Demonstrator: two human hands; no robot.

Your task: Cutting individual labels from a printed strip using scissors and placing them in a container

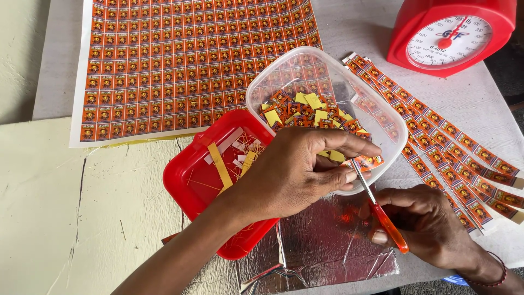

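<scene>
My left hand (303, 169) reaches over the near rim of a clear plastic tub (256, 90) and pinches a short strip of orange stickers (367, 161) between thumb and fingers. My right hand (431, 224) grips orange-handled scissors (387, 224), whose blades point up at that strip. The tub holds several cut orange and yellow sticker squares (305, 109). Beside it, a red tray (188, 188) carries thin yellow and white paper trimmings (221, 166).
A large sheet of uncut orange stickers (180, 60) lies at the back left. Long cut sticker strips (453, 147) fan out at the right. A red kitchen scale (450, 33) stands at the back right. Crinkled silver foil (322, 240) lies beneath my hands.
</scene>
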